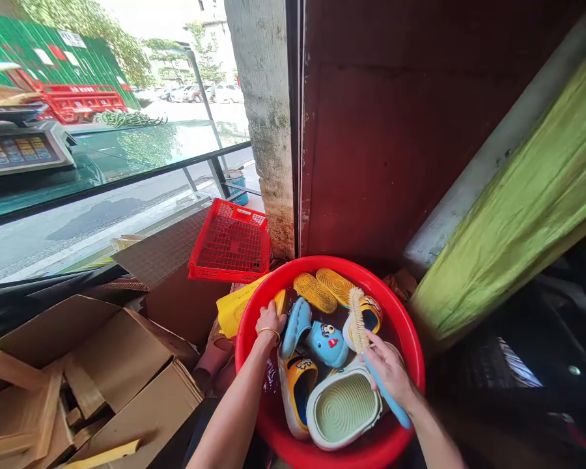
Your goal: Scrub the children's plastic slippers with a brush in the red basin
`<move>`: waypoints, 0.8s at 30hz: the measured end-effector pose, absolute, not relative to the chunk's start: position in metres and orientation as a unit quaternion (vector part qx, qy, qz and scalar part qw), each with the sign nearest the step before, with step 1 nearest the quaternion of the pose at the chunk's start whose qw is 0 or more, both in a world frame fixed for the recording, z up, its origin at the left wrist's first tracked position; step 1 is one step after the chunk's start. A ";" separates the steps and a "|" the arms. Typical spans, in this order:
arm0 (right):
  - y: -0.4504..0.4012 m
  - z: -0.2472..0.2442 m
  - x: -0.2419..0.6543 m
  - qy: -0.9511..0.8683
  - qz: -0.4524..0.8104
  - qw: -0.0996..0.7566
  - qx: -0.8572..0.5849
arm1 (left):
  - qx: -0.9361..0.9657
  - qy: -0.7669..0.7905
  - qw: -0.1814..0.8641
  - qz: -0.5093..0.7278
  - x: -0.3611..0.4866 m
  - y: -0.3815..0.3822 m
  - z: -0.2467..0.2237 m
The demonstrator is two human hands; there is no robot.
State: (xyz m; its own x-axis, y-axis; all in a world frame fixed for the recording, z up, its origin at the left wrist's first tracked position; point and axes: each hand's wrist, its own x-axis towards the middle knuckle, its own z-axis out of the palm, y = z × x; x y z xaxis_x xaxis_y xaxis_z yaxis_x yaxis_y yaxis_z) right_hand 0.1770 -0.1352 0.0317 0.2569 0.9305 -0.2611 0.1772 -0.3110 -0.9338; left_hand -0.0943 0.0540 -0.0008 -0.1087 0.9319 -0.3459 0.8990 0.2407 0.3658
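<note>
Grasping a blue-handled brush [358,319] over the red basin's [247,329] right half, the right hand [390,371] has a presumably light, stiff tool, while the left hand [270,320] clasps a yellow slipper [280,301] inside the left rim, likely slick, flexible and best pinched edgewise.

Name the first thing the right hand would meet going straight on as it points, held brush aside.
Probably the white-and-yellow clog, just beyond the brush in the right hand; depth is unclear from this view.
</note>
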 end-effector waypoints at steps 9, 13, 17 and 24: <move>-0.136 0.033 0.176 -0.451 0.452 0.416 -0.647 | 0.735 0.603 0.179 0.254 -0.092 0.015 0.043; -0.135 0.037 0.160 -0.503 0.384 0.395 -0.665 | 0.788 0.488 0.168 0.337 -0.091 -0.011 0.049; -0.131 0.044 0.127 -0.637 0.264 0.336 -0.641 | 0.799 0.465 0.199 0.325 -0.084 -0.034 0.042; -0.101 0.047 0.092 -0.626 0.245 0.122 -0.730 | 0.794 0.481 0.255 0.271 -0.071 -0.057 0.024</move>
State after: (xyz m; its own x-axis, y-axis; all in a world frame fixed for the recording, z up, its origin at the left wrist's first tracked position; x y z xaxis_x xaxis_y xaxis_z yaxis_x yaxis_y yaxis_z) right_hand 0.0919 -0.1010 0.0471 0.0954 0.9742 -0.2047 0.8552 -0.1855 -0.4840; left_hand -0.0710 -0.0570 0.0245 0.3907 0.9016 0.1856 0.6250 -0.4079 0.6656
